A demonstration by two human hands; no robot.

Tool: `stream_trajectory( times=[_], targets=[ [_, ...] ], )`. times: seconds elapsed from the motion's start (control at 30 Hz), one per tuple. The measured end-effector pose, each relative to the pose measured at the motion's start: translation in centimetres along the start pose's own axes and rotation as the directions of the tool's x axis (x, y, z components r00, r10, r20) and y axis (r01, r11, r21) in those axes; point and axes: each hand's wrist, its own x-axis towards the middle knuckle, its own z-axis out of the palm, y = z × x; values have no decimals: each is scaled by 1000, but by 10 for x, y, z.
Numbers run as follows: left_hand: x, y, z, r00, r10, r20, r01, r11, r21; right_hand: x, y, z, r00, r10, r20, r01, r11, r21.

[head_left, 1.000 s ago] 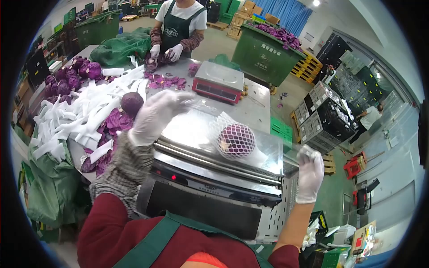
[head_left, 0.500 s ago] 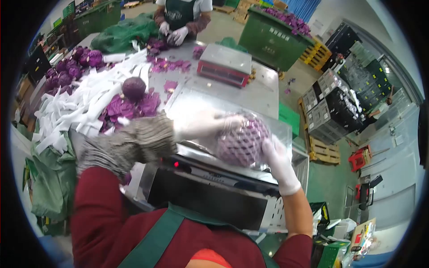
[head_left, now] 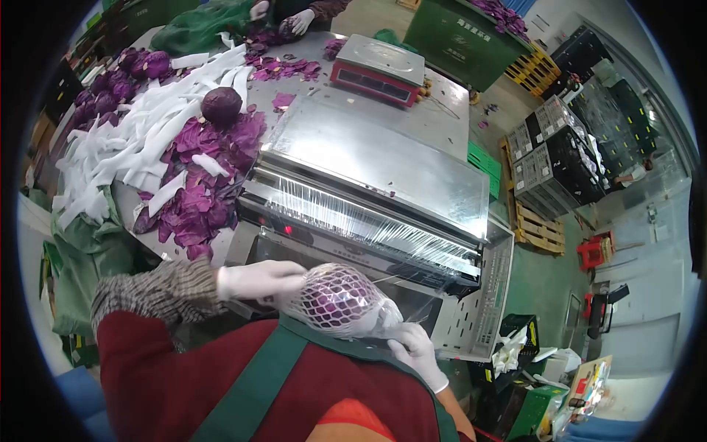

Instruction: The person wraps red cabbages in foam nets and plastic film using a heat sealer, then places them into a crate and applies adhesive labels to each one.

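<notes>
A purple cabbage (head_left: 335, 298) in a white foam net, with clear film around it, is held close to the apron. My left hand (head_left: 263, 280), in a white glove, grips its left side, fingers closed. On the right, my gloved right hand (head_left: 416, 352) pinches the gathered film at the cabbage's other end. Beyond the cabbage stands a wrapping machine (head_left: 383, 169) with a metal top and film stretched along its front slot.
Loose purple leaves (head_left: 199, 214), white foam nets (head_left: 140, 140) and a bare cabbage (head_left: 222, 106) lie at the left. A scale (head_left: 379, 62) stands behind the machine. A co-worker's gloved hands (head_left: 298, 23) are at the far side. Stacked crates (head_left: 549, 166) stand at the right.
Both hands have brought the netted cabbage from above the machine down toward the apron. My right hand has moved from the cabbage's side to the gathered film. The view has tilted down.
</notes>
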Motion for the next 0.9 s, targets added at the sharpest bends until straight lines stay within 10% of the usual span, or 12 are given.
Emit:
stream_trajectory(
  times=[0.07,0.17,0.23,0.3,0.57,0.63,0.7,0.73,0.77,0.8,0.87,0.9],
  targets=[
    [-22,-20,5,764,641,-73,-471,631,616,-4,11,2,993,-74,-89,72,997,-28],
    [-28,-53,17,673,738,-56,-397,423,815,-9,16,4,983,-29,-179,49,993,111],
    [-32,-58,24,564,752,-340,-560,652,512,-9,5,-6,983,125,-133,-70,931,359],
    [-51,-27,36,759,363,-540,-474,877,-77,-3,-31,-12,922,288,-260,-82,800,595],
    [-76,-76,-3,929,-110,-354,-102,843,-529,-56,2,20,756,580,303,-320,-76,944],
    [-64,-107,7,884,-220,-412,5,887,-461,-68,29,74,541,790,288,-518,43,854],
    [-41,-140,28,838,-45,-544,-42,988,-146,-64,14,97,613,765,195,-548,234,803],
    [-38,-142,35,837,253,-485,-138,956,260,-68,29,117,898,440,-2,-409,837,363],
    [-32,-157,43,855,248,-456,-128,952,277,-72,43,137,980,15,-198,-77,948,-310],
    [-29,-163,53,872,242,-425,-120,948,293,-75,20,144,912,397,-103,-391,917,78],
    [-10,-147,64,885,216,-413,-98,953,288,-59,20,163,782,623,-23,-586,746,318],
    [-6,-140,70,887,280,-368,-140,921,363,-52,26,169,945,320,-61,-317,947,51]
  ],
)
